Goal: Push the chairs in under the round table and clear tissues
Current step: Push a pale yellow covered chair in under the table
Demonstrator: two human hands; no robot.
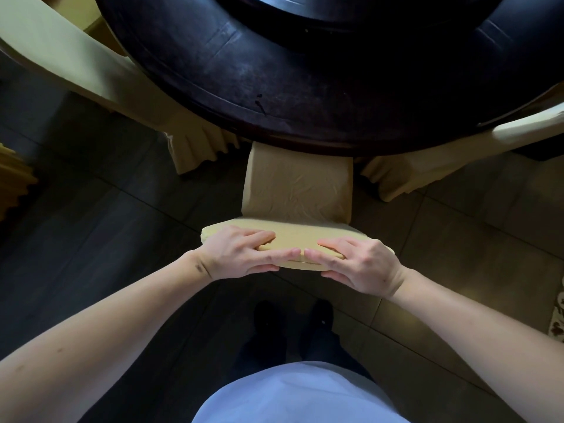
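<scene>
Torso: a pale shirt (293, 398) fills the bottom edge, with dark trousers and dark shoes (293, 315) on the floor below it.
Left hand (241, 254): wrapped over the left half of the chair's top rail, fingers laid along the top and front, thumb under the near edge; a firm clasp on the rail.
Right hand (357, 264): clasps the right half of the same rail in the same way; the fingertips of both hands nearly meet at the middle.
Chair (297, 190): covered in a tan, slightly creased fabric slipcover; the back rail is paler yellow and padded, seen from above. The seat's far part is tucked beneath the table rim, the near part is uncovered.
Round table (274, 96): dark, almost black wood with faint scratches and a raised dark disc (351, 7) at its centre.
Neighbouring chairs: one at the left (91, 71) and one at the right (457, 154), both in cream covers with pleated skirts, standing close against the table.
Floor (91, 224): large dark grey tiles, lighter at the right.
</scene>
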